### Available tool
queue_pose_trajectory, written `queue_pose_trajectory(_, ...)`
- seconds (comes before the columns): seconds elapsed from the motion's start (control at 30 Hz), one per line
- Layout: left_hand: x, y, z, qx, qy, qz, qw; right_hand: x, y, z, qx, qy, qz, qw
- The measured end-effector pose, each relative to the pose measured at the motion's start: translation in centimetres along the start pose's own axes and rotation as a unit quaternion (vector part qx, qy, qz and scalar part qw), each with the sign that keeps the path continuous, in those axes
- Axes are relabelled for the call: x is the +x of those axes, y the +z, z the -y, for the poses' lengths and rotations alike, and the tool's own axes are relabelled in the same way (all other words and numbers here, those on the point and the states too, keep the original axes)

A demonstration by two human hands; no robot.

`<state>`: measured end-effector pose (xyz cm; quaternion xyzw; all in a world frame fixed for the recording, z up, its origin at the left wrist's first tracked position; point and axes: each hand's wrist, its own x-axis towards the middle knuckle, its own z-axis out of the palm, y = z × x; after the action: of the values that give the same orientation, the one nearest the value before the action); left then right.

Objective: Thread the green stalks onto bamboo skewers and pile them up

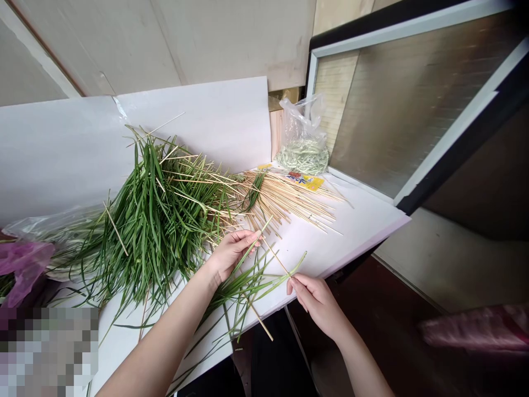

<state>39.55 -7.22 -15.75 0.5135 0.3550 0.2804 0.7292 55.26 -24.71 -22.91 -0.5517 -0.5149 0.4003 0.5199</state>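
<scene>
Above the table's front edge, my left hand (233, 251) pinches a green chive, its pale end poking out past the fingertips. A thin wooden skewer (275, 255) slants from these fingertips down to my right hand (312, 298). My right fingers are closed around the lower part of the skewer together with another chive (298, 263). Whether the skewer pierces the chives is too small to tell. Below my hands lie loose chives (248, 286), some hanging over the edge. To the left rises a big heap of chives (152, 220) with several skewers among them.
Many bare skewers (289, 201) fan out behind my hands, beside a yellow packet (309, 182). A clear bag of pale green pieces (303, 154) stands at the back, near a framed glass panel (397, 105). Purple plastic (27, 264) lies at far left. White boards (206, 121) line the wall.
</scene>
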Motion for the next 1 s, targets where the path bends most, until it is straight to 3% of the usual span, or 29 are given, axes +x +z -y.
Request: queue_pose_trajectory(1.0,-0.4,0.44,-0.29,0.097,0.031,0.029,0.994,-0.04,-0.23,-0.32,0.002,-0.005,0.003,1.0)
